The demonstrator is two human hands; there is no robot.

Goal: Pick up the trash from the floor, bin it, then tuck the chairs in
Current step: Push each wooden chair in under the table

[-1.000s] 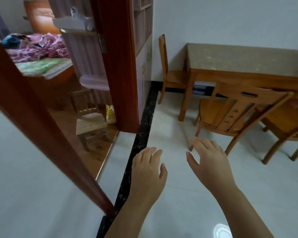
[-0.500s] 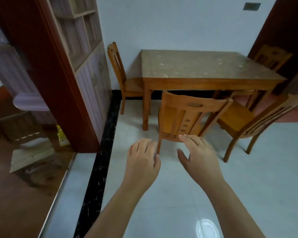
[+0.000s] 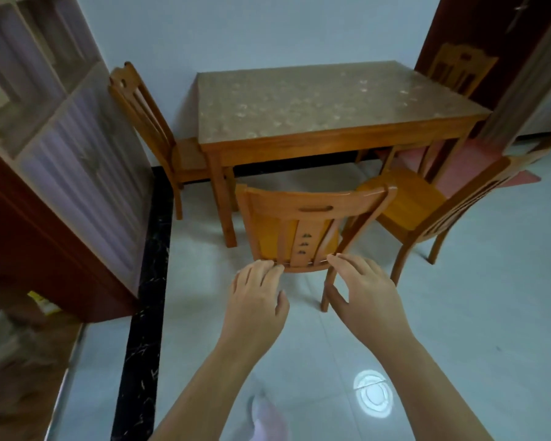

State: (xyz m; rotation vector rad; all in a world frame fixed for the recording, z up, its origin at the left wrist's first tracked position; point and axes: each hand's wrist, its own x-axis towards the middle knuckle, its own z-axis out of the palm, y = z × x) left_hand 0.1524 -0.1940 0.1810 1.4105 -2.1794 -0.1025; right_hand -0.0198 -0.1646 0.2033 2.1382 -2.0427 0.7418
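I am holding both hands out toward the nearest chair (image 3: 303,229), which is standing clear of the surface (image 3: 328,100), its back facing me near the front-left corner. My left hand (image 3: 256,300) is spread and empty, fingers loosely extended; my right hand (image 3: 365,296) is likewise unclenched and empty, thumb apart. Whether the fingertips are touching the chair's lower rail, I cannot tell. No trash is showing on the visible floor (image 3: 458,329), so I am judging the binning as probably done. A second chair (image 3: 427,202) is sitting angled out at the front-right corner. Both are waiting to be tucked in; the chair (image 3: 155,128) at the left edge is looking tucked.
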